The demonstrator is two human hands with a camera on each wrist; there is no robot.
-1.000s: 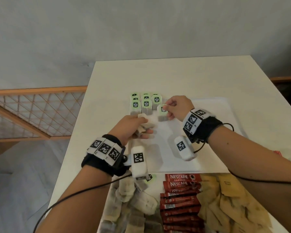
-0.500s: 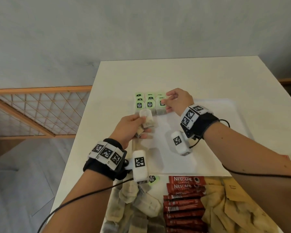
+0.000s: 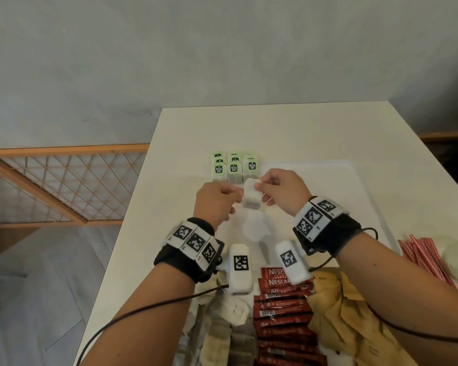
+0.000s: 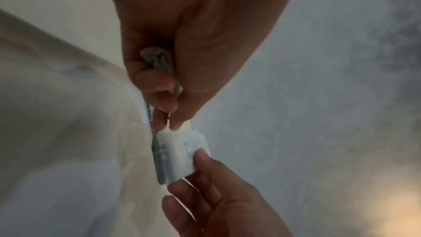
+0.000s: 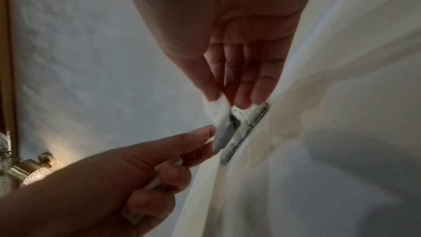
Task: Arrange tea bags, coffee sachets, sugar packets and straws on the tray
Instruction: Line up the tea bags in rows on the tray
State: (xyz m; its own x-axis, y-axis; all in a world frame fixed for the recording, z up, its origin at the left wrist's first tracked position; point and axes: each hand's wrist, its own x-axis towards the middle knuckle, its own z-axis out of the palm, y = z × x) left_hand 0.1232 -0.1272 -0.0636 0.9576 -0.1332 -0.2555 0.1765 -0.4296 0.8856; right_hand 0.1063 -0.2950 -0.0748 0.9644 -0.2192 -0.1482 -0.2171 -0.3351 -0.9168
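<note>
Above the white tray (image 3: 333, 186), both hands meet on one white tea bag (image 3: 251, 197). My right hand (image 3: 262, 186) pinches its top edge (image 5: 221, 109) between thumb and fingers. My left hand (image 3: 235, 197) pinches the other side (image 4: 174, 152) and keeps further tea bags (image 4: 157, 60) in its curled fingers (image 5: 148, 188). Several tea bags with green tags (image 3: 233, 167) lie in rows at the tray's far left corner (image 5: 247, 129).
Near the table's front edge lie a pile of loose tea bags (image 3: 222, 328), red coffee sachets (image 3: 283, 315) and brown sugar packets (image 3: 341, 328). Red-striped straws (image 3: 423, 256) lie at the right. A wooden lattice rail (image 3: 64, 186) stands left of the table.
My right hand left the placed rows, came back toward me and took hold of a tea bag offered by my left hand. The left hand rose slightly.
</note>
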